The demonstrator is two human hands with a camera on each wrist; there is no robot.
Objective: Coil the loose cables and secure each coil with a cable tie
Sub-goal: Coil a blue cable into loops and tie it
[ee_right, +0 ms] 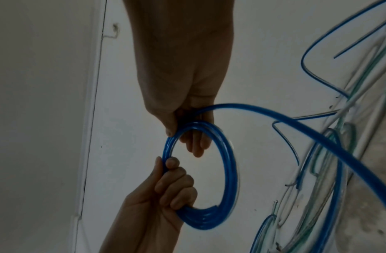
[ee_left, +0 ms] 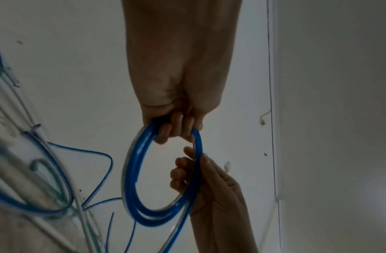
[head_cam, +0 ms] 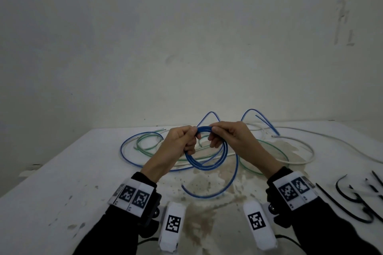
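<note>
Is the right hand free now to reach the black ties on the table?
Probably not yet: the right hand grips the blue coil. The ties lie unobstructed to its right.

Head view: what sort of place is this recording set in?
Probably a bare utility or workshop corner, not a furnished room: a stained white table against a scuffed blank wall, strewn with loose cables and black cable ties.

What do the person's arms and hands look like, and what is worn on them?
The left hand and right hand are bare. Both arms wear black sleeves. Each wrist carries a white band printed with black square code markers, and a white block with one such marker sits beside each wrist.
</note>
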